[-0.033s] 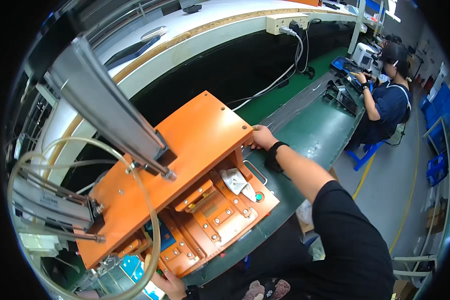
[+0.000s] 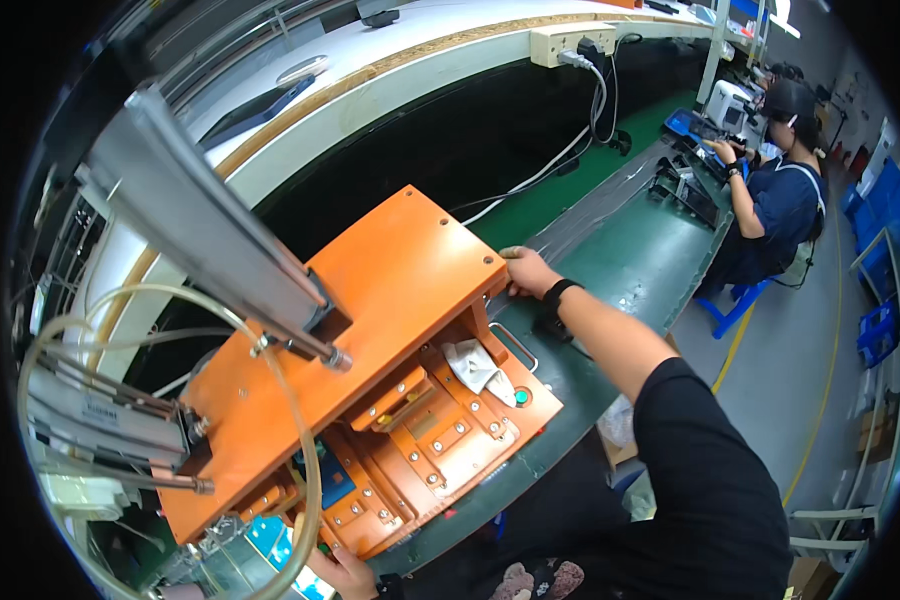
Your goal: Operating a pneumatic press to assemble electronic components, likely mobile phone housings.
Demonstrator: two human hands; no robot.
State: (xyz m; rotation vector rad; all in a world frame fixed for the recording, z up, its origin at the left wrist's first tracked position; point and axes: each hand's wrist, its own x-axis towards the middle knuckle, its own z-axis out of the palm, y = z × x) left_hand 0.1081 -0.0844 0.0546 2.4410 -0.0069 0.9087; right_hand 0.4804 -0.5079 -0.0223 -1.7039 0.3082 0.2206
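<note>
An orange pneumatic press fixture (image 2: 400,262) sits at an angle on the green bench, with metal air cylinders on its top plate and left side. My right hand (image 2: 528,272) is closed at the top plate's right edge, its fingers partly hidden behind it. My left hand (image 2: 342,572) grips the front left corner of the base, beside a green button; the clear hose (image 2: 313,490) partly covers its fingers. A white cloth (image 2: 475,368) lies on the base near another green button (image 2: 521,397). A blue block (image 2: 336,485) is set in the left part.
A green bench top (image 2: 620,285) runs toward the far right, where a co-worker (image 2: 785,195) sits handling a dark part. Black parts (image 2: 685,190) lie there. A power strip (image 2: 573,43) with hanging cables is on the white shelf edge. A clear bag (image 2: 618,420) hangs below.
The view has shifted very slightly, and the fixture sits a little differently in the picture. Both my hands keep their places on it. The co-worker's hands have moved slightly.
</note>
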